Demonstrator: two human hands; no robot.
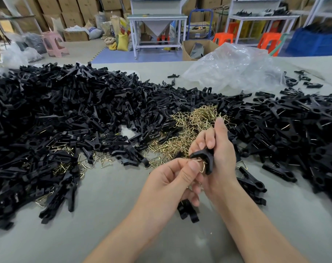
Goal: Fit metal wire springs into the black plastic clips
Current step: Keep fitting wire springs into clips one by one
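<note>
We could not see how the wire spring (202, 166) sat in the black clip (204, 158) (fingers (192, 168) covered it); the left clip pile (47, 120) ran off-frame.

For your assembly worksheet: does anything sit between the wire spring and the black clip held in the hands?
Nothing visible does. The left hand pinches the spring right at the clip, which the right hand holds. Only the fingers surround them; the exact seat is partly hidden.

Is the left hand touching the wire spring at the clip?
Touching: the head view shows the left hand pinching the wire spring against the black clip.
</note>
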